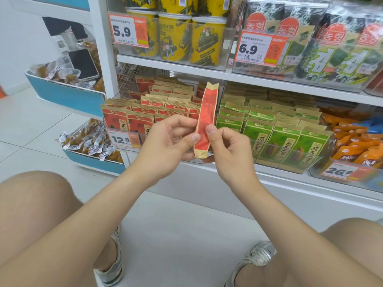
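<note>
Kraft paper and red print: one sunflower-seed packet (207,109), held upright in the air in front of the lower shelf (290,184). It is turned nearly edge-on to the camera, with its top leaning slightly right. It sits in front of the gap between the bin of matching red packets (132,119) and the row of green packets (267,137), and appears to touch neither.

Left hand (170,141): thumb and curled fingers pinch the lower half from the left. Right hand (228,148): thumb on the near face, fingers curled behind (tips hidden). Both hands grasp the packet.

Handling, judged:
- Light, with a thin paper skin that creases easily.
- Loose contents will likely shift and sag to the bottom.
- Matte, so not slippery.
- Best hold is the filled middle, flat faces between thumb and fingers. The crimped end seals are stiffer but narrow.
</note>
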### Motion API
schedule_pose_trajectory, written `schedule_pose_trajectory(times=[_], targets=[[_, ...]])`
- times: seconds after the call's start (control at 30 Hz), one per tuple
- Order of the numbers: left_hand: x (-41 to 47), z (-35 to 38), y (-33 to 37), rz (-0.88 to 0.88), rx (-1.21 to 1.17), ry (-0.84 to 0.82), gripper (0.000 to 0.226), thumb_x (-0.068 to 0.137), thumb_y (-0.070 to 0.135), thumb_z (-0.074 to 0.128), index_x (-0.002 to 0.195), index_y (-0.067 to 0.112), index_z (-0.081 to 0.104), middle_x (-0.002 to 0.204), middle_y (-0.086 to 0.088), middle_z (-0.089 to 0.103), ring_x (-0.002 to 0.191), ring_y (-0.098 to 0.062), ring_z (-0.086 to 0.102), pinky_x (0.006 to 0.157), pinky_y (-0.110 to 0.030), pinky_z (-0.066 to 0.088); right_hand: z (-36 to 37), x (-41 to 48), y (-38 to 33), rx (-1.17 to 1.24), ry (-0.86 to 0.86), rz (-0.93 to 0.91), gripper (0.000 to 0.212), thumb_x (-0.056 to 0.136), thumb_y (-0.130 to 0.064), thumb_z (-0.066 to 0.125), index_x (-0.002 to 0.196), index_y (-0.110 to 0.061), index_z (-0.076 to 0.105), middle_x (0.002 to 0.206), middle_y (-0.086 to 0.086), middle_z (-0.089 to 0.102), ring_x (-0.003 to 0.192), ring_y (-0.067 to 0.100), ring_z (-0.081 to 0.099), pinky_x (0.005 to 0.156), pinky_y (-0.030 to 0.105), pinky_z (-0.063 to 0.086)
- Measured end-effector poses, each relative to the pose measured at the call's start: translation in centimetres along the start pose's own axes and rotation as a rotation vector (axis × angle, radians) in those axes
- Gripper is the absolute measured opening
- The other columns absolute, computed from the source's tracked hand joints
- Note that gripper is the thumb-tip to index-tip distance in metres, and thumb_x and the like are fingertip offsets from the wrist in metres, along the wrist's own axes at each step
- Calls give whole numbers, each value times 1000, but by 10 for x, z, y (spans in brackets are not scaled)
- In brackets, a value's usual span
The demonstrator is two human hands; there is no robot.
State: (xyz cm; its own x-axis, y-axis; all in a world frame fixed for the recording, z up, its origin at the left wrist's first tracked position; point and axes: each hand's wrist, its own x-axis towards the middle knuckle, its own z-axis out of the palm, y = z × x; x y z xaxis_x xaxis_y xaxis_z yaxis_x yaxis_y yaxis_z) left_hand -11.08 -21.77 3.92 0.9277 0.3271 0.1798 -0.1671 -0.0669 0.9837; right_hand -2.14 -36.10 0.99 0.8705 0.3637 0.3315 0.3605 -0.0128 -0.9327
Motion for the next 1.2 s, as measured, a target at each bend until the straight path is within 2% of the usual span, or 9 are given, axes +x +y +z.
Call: schedule_pose_trajectory(times=[0.17,0.3,0.4,0.47,0.6,0.7,0.83,1.0,1.2], targets=[[2,0,0,27,-3,24,17,103,7,68,120,11,71,114,-4,81,96,-18,81,75,-28,65,-2,-1,-6,59,-16,11,44,109,-36,59,92,2,70,82,25,73,77,46,73,63,56,66],[6,-4,-3,51,78,113,33,106,34,64,136,19,66,130,0,73,118,-16,73,98,-44,63,-3,-7,-16,175,-166,28,39,115,-29,46,104,4,66,90,24,74,77,41,75,65,48,65],[9,-6,-4,-108,-91,118,43,104,43,60,137,16,66,119,-4,78,106,-17,75,96,-43,61,1,-14,-19,179,-381,91,36,114,-27,42,100,-3,66,83,4,76,75,18,76,68,36,64],[10,-7,-3,-141,-144,110,32,108,33,60,128,12,71,108,-9,81,93,-20,76,89,-40,64,4,-18,-18,130,-462,144,43,116,-28,41,106,1,71,95,9,81,89,23,80,79,48,67],[10,-10,-4,-122,-143,207,36,102,22,72,136,14,62,111,-6,82,98,-24,81,80,-38,66,-1,-13,-19,72,-303,243,39,109,-40,58,114,-3,69,93,13,82,82,32,81,76,60,65],[8,-8,-4,-94,-64,229,34,102,18,73,132,13,59,110,-3,82,98,-22,81,80,-41,66,-4,-8,-18,-43,-267,261,26,104,-30,70,120,-10,68,85,7,82,75,27,81,70,55,67],[7,-7,-6,-108,-81,239,25,113,31,53,124,12,64,108,-5,82,99,-23,80,88,-49,66,-3,-7,-15,-65,-247,315,18,101,-25,75,110,-9,70,86,6,83,75,23,81,65,44,67],[8,-9,-3,-146,-125,231,28,113,34,51,126,14,65,112,-8,81,104,-29,79,93,-54,64,-5,-5,-9,188,-187,366,24,96,-22,80,107,-1,76,98,11,83,94,31,81,89,46,66],[10,-10,-2,-212,-263,135,34,113,35,50,134,13,65,125,-12,78,117,-35,75,109,-64,53,-6,-3,-2,254,-155,349,18,100,-14,74,105,3,76,97,19,81,80,24,76,78,39,65]])
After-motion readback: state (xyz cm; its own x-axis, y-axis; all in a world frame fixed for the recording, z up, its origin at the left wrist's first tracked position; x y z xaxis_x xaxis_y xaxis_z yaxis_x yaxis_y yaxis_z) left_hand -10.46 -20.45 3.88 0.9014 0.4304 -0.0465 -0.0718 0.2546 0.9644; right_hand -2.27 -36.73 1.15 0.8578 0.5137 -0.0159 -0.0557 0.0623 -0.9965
